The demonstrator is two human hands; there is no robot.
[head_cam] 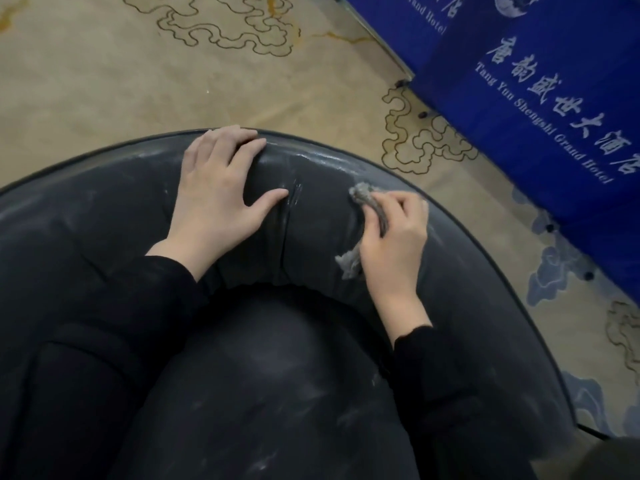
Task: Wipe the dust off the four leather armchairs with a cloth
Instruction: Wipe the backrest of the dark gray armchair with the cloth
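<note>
armchair (311, 393) backrest is mid-wipe: right hand (394, 237) fingers (391, 206) curl around the grey cloth (362, 195) near the top rim (329, 154); left hand (218, 195) lies flat, fingers straight, bracing. dust streaks (346, 417) show on the seat; next, i judge, a sweep along the rim.

The left hand (214, 195) rests on the back of the curved black leather armchair (86, 220); just right of it, the right hand (391, 233) grips a crumpled grey cloth (363, 195) against the same back.

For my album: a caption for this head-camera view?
A person's left hand rests on the dusty leather armchair while the right hand holds a grey cloth against it.
</note>
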